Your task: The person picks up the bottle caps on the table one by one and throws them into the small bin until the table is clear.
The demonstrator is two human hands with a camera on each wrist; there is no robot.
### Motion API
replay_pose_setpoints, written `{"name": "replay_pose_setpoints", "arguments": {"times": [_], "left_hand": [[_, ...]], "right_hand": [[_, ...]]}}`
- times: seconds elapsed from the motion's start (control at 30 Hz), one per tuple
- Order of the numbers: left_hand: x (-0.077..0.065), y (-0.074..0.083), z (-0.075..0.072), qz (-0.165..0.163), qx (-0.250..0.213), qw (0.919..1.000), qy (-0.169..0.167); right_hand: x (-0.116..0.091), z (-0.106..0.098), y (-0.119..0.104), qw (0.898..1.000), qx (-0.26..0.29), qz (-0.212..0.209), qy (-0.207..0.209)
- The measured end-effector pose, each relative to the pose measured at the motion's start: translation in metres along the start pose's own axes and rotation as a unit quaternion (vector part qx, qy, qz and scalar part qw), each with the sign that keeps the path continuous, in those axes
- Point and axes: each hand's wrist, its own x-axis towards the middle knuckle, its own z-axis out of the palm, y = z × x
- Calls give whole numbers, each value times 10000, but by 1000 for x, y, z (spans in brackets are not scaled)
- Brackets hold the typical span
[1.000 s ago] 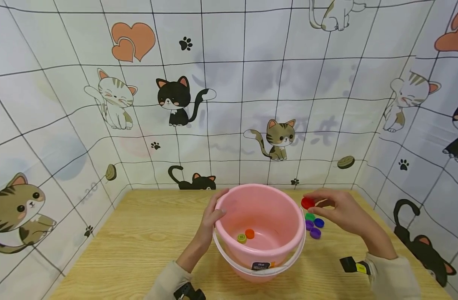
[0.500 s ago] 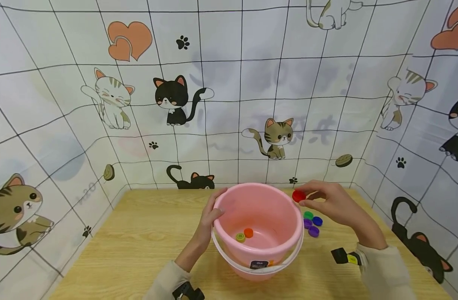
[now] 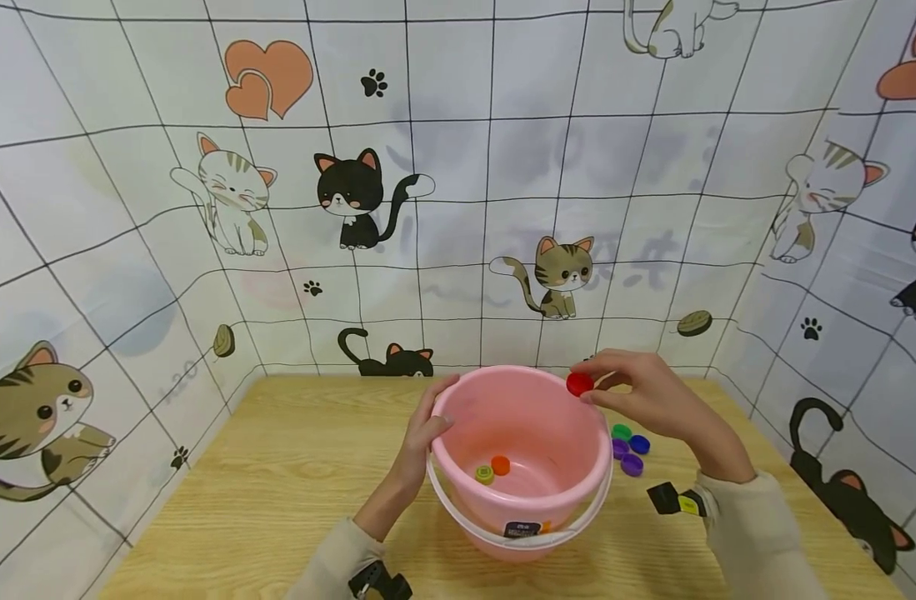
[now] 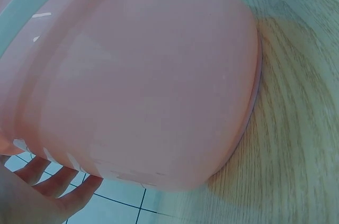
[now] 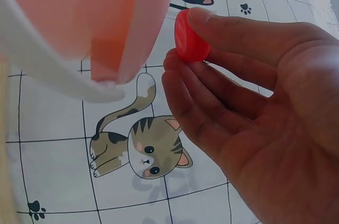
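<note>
A pink bucket (image 3: 495, 521) stands on the table, its white handle hanging down at the front. My left hand (image 3: 416, 442) grips the bucket's left rim, thumb over the edge; in the left wrist view its fingers lie along the outer wall. Between thumb and fingers my right hand (image 3: 645, 392) pinches a red bottle cap (image 3: 579, 383) at the far right part of the rim. The right wrist view shows the same red cap (image 5: 192, 38) beside the bucket's rim. Inside, on the bucket's bottom, lie an orange cap (image 3: 500, 465) and a yellow-green cap (image 3: 484, 475).
Right of the bucket, a green cap (image 3: 621, 432), a blue cap (image 3: 639, 444) and two purple caps (image 3: 632, 465) lie close together on the wooden table (image 3: 292, 483). A cat-print cloth (image 3: 458, 208) rises behind and at both sides.
My right hand has moved left with the red cap, from above the loose caps to the bucket's rim. The left hand keeps its grip and the bucket stays in place.
</note>
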Motion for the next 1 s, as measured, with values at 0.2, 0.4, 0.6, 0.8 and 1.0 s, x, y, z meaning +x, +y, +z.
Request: {"name": "replay_pose_setpoints", "arguments": {"times": [0.2,0.4,0.6,0.8,1.0], "left_hand": [[0,2,1,6,8,10000,5],[0,3,1,-26,12,10000,73],[-1,3,1,-32,17,9999,97],[-1,2,1,-8,-26,10000,61],[-1,1,1,16,-22,10000,10]], "right_hand": [[7,2,-5,9998,163,46,-83],[13,6,-8,9998,153,4,-90],[23,4,-13,9998,85,-153,-2],[34,3,-18,9997,90,-206,-19],[41,-1,-23,9996,131,-197,-147]]}}
